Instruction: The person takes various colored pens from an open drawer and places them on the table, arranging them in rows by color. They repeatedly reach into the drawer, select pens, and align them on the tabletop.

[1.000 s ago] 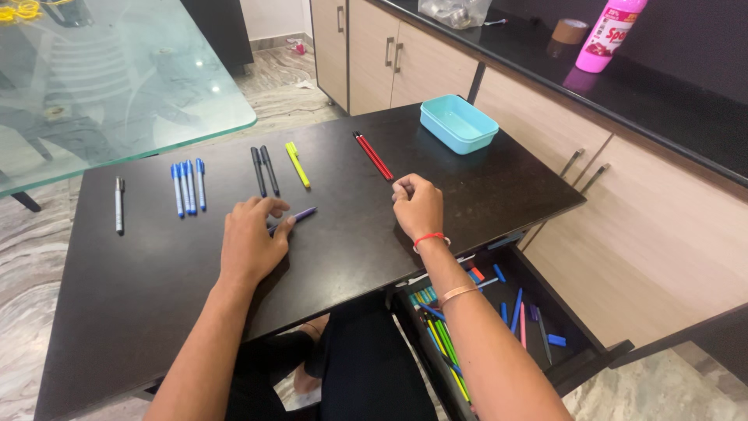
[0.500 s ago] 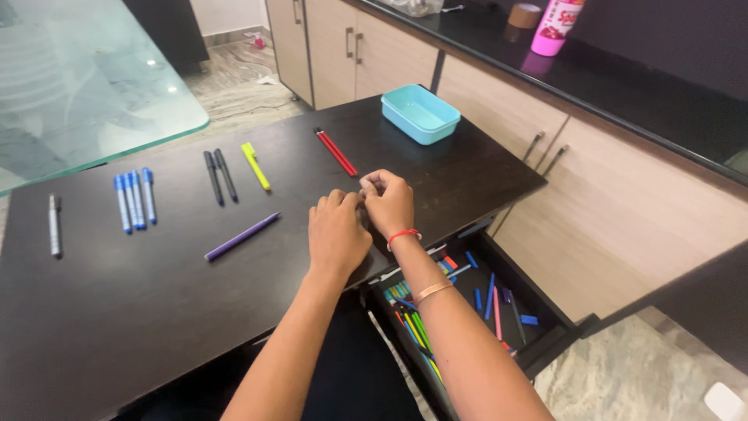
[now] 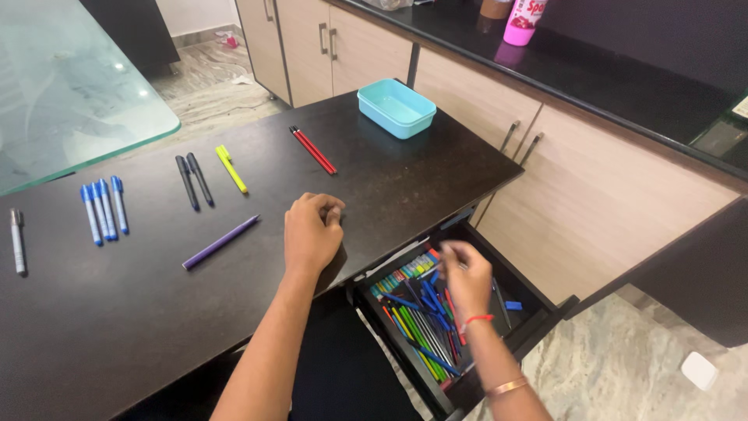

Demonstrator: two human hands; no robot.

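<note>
My right hand point(image 3: 466, 279) is down in the open drawer point(image 3: 545, 316) under the desk edge, fingers spread loose over the heap of pens in drawer point(image 3: 425, 327), mostly blue, green and a few red/pink ones. Fingertips are touching into the pile, but tbh I can't tell if I've actually got one pinched; the hand's a bit blurred. Red thread on that wrist, thin bangle further up the forearm.

Left hand point(image 3: 310, 232) is up on the dark desk point(image 3: 117, 327), curled into a loose fist w/ knuckles facing away from me, resting near the front edge. Fingers are tucked in, so can't see if anything's inside it.

Stuff laid out on the desk, left to right: a grey pen point(image 3: 17, 241) way off by the left edge, then 3 blue pens point(image 3: 104, 209) side by side, 2 black pens point(image 3: 193, 181) next to each other, a yellow highlighter point(image 3: 231, 168) just beside those, and 2 red pens point(image 3: 313, 150) touching each other further back. A purple pen point(image 3: 220, 242) lies on its own at an angle, closer to me, left of my left hand and not touching it.

Teal plastic box point(image 3: 396, 108) sits open near the far right corner of the desk. Behind it is a black counter w/ a pink bottle point(image 3: 523, 22), and a glass table point(image 3: 70, 86) is off to the upper left.
</note>
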